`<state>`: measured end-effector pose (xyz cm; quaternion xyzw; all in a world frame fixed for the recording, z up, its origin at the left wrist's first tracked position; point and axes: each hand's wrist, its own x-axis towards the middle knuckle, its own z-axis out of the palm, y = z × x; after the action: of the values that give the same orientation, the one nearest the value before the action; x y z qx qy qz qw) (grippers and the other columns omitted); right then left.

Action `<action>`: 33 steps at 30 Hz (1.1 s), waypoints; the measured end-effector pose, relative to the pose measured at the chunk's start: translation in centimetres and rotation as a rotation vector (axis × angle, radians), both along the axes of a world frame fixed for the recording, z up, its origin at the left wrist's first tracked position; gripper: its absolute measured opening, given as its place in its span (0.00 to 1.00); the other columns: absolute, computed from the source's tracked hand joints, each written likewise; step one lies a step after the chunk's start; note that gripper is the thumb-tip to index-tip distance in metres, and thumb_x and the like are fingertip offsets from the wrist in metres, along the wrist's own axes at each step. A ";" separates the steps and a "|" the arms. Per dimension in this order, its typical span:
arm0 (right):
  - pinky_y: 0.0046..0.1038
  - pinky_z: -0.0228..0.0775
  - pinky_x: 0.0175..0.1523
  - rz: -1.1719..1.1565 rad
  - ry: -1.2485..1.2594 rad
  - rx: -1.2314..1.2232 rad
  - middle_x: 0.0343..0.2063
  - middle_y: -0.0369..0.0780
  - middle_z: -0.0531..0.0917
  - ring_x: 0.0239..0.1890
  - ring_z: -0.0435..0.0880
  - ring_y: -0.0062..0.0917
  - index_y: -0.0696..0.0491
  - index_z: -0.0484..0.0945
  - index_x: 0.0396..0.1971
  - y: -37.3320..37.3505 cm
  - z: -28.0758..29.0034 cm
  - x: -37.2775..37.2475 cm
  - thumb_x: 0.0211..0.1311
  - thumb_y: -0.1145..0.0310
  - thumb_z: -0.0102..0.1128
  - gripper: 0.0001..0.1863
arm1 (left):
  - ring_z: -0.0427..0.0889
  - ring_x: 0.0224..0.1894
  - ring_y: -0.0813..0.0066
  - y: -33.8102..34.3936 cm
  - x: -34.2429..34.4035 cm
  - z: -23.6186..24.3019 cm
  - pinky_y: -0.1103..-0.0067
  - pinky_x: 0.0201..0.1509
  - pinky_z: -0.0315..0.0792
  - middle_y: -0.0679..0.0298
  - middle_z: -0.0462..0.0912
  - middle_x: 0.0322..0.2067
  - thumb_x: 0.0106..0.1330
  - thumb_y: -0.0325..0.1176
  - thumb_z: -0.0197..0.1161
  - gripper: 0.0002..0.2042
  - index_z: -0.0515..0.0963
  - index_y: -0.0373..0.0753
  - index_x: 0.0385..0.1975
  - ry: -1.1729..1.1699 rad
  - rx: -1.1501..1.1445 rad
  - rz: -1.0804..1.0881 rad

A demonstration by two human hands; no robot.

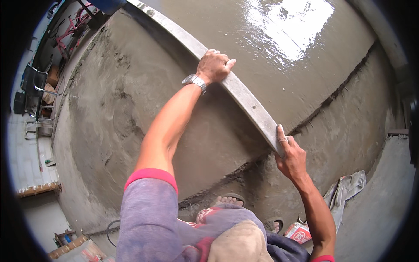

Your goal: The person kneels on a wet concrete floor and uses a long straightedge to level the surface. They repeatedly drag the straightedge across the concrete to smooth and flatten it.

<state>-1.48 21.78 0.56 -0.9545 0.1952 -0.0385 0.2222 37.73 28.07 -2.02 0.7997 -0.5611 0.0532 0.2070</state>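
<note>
A long, pale metal screed bar [251, 105] runs slantwise over the wet cement floor [205, 135], from the upper left down to the right. Midway along it, my left hand [214, 66] wraps over the top, a silver watch on the wrist. At the bar's near right end, my right hand [291, 159] grips it, thumb and fingers closed around the edge. Dark shadow lies beneath the bar, so whether it touches the cement there I cannot tell. Beyond the bar the cement is smooth and shiny; on the left it looks rougher.
A dark, ragged seam [336, 94] crosses the cement. My feet in sandals stand at the near side. Crumpled sacks [349, 190] and a red-and-white bag [299, 232] lie at the right. A black chair [36, 87] and a pink bicycle [70, 32] stand at the far left.
</note>
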 end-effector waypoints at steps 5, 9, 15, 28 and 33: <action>0.41 0.77 0.35 -0.028 0.031 -0.062 0.36 0.44 0.76 0.34 0.81 0.40 0.40 0.55 0.74 1.1 0.1 0.2 0.45 0.74 0.67 0.52 | 0.80 0.33 0.58 1.1 0.1 -0.2 0.68 0.51 0.69 0.59 0.82 0.22 0.71 0.43 0.54 0.20 0.79 0.39 0.17 -0.047 -0.003 -0.043; 0.42 0.78 0.34 -0.049 0.074 -0.061 0.37 0.45 0.75 0.35 0.81 0.40 0.40 0.54 0.74 2.0 0.1 0.0 0.46 0.74 0.66 0.52 | 0.80 0.32 0.59 1.7 -0.5 0.0 0.68 0.56 0.67 0.60 0.82 0.23 0.72 0.43 0.53 0.21 0.79 0.39 0.18 -0.058 0.020 -0.049; 0.43 0.80 0.39 -0.031 0.119 -0.040 0.38 0.48 0.77 0.37 0.82 0.43 0.42 0.53 0.75 2.4 0.9 -0.3 0.43 0.76 0.65 0.54 | 0.81 0.37 0.57 2.2 -1.5 0.2 0.64 0.62 0.64 0.59 0.84 0.29 0.73 0.46 0.52 0.21 0.83 0.39 0.25 -0.036 0.057 -0.023; 0.42 0.81 0.42 -0.082 0.172 -0.057 0.36 0.46 0.79 0.35 0.85 0.42 0.37 0.51 0.75 -2.7 2.1 0.6 0.44 0.76 0.66 0.54 | 0.80 0.40 0.56 -1.9 -0.4 0.9 0.59 0.64 0.61 0.58 0.84 0.29 0.77 0.51 0.44 0.25 0.81 0.38 0.28 -0.039 0.128 -0.087; 0.43 0.79 0.41 -0.089 0.153 -0.083 0.35 0.45 0.79 0.35 0.84 0.43 0.34 0.54 0.74 -4.4 1.1 0.7 0.46 0.74 0.66 0.52 | 0.80 0.39 0.55 -3.2 -0.4 0.2 0.60 0.63 0.62 0.57 0.84 0.29 0.77 0.52 0.43 0.27 0.81 0.38 0.27 -0.055 0.092 -0.078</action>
<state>-0.82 17.35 1.70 -0.9534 0.2519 0.0165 0.1650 37.36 24.82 -1.78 0.7842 -0.5990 0.0414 0.1565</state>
